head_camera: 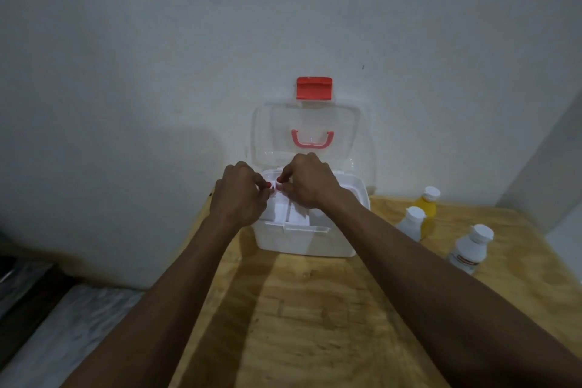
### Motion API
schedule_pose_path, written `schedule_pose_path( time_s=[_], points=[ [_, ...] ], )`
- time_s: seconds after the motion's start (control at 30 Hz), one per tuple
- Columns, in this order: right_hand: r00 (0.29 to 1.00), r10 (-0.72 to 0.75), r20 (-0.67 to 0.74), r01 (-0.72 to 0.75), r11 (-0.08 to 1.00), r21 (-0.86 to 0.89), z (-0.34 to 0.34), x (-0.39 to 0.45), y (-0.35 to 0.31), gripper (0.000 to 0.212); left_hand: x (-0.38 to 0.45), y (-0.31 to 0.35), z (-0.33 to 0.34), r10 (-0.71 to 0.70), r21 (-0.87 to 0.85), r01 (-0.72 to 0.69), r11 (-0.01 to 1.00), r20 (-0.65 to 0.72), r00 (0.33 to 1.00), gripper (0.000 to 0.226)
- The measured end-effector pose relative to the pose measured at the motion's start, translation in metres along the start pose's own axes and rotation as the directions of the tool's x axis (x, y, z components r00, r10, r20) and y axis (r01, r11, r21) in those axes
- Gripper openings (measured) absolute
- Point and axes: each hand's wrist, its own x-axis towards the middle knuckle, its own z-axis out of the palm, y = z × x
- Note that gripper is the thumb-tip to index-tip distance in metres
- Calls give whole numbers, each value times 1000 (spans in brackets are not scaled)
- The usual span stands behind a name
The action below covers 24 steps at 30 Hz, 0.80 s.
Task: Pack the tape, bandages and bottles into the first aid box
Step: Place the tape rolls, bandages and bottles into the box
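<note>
From the head view, the white box (310, 238) stood open on the wooden bench (315, 309), clear lid (307, 135) against the wall. Both hands met over its left rear corner: the left hand (241, 195) and right hand (307, 184) each pinched a small red-and-white item (274, 187). Three bottles (469, 246) stood right of the box.

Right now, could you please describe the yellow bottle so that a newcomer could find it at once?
Start at the white box standing open against the wall on the wooden table. Three white-capped bottles stand to its right. The yellow bottle is the farthest back, nearest the wall, and the only one with yellow contents; the other two are white.
</note>
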Motion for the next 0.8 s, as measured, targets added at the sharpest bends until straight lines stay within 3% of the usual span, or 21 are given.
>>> schedule_pose_path(
  time_s=[0.27, 0.53, 0.67, 0.8],
  points=[
    [1000, -10, -6, 10, 999, 31, -19, -17, 0, 27, -11, 1, -10, 46, -39, -46, 998, -4, 999, 25],
    [988, 30, -149, -10, 991, 136, -92, -97, 24, 23, -72, 64, -17, 154, -182, -194, 964, -211, 965, 28],
    [964, 164, -209, -130, 977, 170, -122, -161, 59, 16, -118, 112, 4, 220, -332, -268, 904, -176, 960, 26],
    [924, 302, -234, -282, 952, 116, -119, -212, 94, 16, -142, 140, 40, 329, -349, -324, 880, -46, 943, 23]
  ],
)
